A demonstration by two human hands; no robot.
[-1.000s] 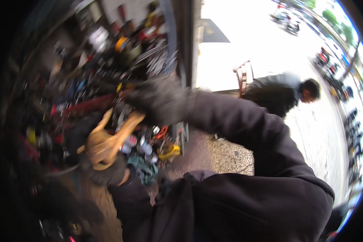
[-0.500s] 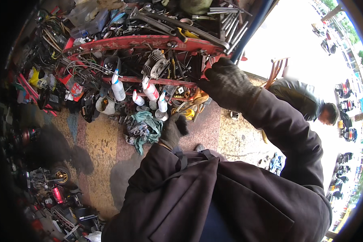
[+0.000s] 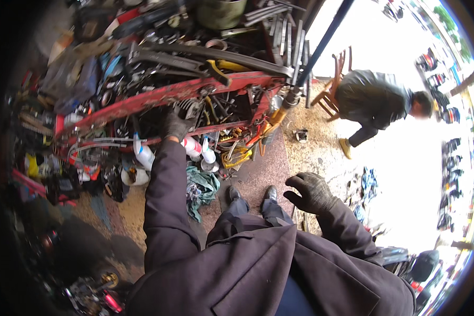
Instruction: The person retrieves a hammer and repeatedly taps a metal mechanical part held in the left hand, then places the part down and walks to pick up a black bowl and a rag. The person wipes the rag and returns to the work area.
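My left hand, in a dark work glove, reaches into the lower tray of the red metal tool rack. It is beside a grey finned engine cylinder; its fingers are hidden among dark parts, so I cannot tell whether they grip anything. White spray bottles stand under my left wrist, one of them with a red label. My gloved right hand hovers over the floor at right, thumb and fingers apart, with nothing visible in it.
Large wrenches and steel bars crowd the upper rack. Below lie a green rag and a yellow container. A person in a dark jacket bends by a wooden chair at right.
My right hand has left the rack's right end and come down toward my body. My left hand has moved forward from near the rag into the rack.
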